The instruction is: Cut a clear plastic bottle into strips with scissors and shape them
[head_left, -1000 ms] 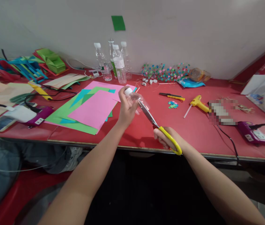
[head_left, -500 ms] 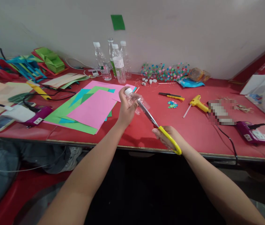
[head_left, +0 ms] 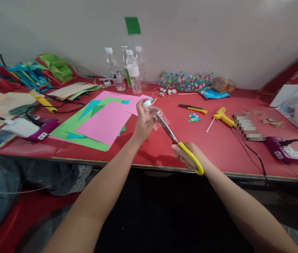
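Looking down from the head view, I see my left hand point(head_left: 144, 123) curled round the clear bottle point(head_left: 162, 113), held up above the counter point(head_left: 217, 144) with its white cap point(head_left: 147, 104) uppermost. My right hand point(head_left: 194, 150) is wrapped about the scissors point(head_left: 180, 146) — the blades point(head_left: 167, 129) look nearly together, tips at the plastic close to my left thumb point(head_left: 151, 122); whether they bite, I cannot tell. Pink paper point(head_left: 104, 121) lies to the left, the stars point(head_left: 194, 117) and glue gun point(head_left: 225, 117) to the right. I take the step in hand to be cutting the bottle. The next move calls for a firm left grip, blades parted and thumb clear — thin plastic may buckle.
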`<state>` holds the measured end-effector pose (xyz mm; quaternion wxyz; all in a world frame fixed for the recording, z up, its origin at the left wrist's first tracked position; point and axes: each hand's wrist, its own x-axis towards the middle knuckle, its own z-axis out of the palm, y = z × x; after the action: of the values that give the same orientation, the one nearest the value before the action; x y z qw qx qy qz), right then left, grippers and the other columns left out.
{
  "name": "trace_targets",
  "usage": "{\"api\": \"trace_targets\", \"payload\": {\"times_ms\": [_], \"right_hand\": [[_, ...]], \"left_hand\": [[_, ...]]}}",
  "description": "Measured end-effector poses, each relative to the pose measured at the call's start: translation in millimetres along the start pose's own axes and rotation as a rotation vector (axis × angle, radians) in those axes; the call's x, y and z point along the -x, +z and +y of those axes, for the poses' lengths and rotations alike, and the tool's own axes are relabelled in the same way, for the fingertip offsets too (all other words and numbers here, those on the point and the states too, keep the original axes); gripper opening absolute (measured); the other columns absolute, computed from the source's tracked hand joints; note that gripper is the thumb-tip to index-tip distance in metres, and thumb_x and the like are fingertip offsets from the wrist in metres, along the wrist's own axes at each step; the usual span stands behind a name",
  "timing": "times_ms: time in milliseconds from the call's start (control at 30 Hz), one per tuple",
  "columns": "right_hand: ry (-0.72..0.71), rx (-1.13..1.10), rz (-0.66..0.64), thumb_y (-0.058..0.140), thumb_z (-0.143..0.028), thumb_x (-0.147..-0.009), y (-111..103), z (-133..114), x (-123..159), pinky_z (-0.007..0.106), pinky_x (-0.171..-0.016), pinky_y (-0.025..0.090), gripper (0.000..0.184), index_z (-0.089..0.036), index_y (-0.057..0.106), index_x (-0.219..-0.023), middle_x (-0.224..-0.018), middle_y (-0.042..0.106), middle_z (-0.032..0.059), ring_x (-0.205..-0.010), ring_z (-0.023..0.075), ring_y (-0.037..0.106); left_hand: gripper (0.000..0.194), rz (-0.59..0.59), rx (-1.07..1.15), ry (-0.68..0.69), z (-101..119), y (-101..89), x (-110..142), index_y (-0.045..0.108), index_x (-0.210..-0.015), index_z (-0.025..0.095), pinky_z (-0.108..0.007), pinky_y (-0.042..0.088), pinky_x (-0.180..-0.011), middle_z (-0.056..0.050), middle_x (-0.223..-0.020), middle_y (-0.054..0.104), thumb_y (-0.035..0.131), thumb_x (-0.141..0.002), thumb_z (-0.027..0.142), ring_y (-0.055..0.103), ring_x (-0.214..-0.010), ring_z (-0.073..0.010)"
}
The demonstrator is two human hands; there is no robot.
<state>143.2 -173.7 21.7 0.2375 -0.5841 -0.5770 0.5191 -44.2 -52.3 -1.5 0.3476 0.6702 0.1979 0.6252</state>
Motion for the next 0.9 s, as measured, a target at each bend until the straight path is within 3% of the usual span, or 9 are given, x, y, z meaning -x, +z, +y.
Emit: {"api": "trace_targets", "payload": {"times_ms": [333,633,900], "right_hand": [[-0.061,0.048,0.001,0.046,-0.073,-0.080,-4.5,-2.9,3.6,0.021,-0.037,0.031,0.054,-0.020,0.048,-0.067,-0.044,0.037,-0.0090,-0.034,0.0061,0.036],[0.050,0.010,0.031,0.057,-0.076,-0.070,-3.6,-3.8,1.3,0.020,-0.032,0.027,0.057,-0.021,0.046,-0.062,-0.041,0.035,-0.0096,-0.031,0.0056,0.033],[-0.014,0.034,0.003,0.048,-0.072,-0.080,-5.8,-4.3,5.8,0.020,-0.033,0.032,0.053,-0.020,0.049,-0.066,-0.040,0.036,-0.0097,-0.031,0.0061,0.036]], "left_hand": [[0.060,-0.071,-0.019,0.044,-2.5,3.9,2.8,0.029,-0.130,0.030,-0.032,0.055,-0.079,-0.004,-0.102,0.060,0.063,-0.085,0.053,0.063,-0.090,-0.0148],[0.063,-0.056,-0.100,0.052,-3.1,-1.7,2.0,0.029,-0.132,0.029,-0.031,0.055,-0.076,-0.006,-0.104,0.059,0.061,-0.085,0.056,0.063,-0.092,-0.0155],[0.061,-0.078,-0.163,0.064,-0.4,0.2,5.8,0.029,-0.134,0.030,-0.031,0.055,-0.077,-0.008,-0.108,0.057,0.059,-0.087,0.054,0.060,-0.091,-0.0149]]}}
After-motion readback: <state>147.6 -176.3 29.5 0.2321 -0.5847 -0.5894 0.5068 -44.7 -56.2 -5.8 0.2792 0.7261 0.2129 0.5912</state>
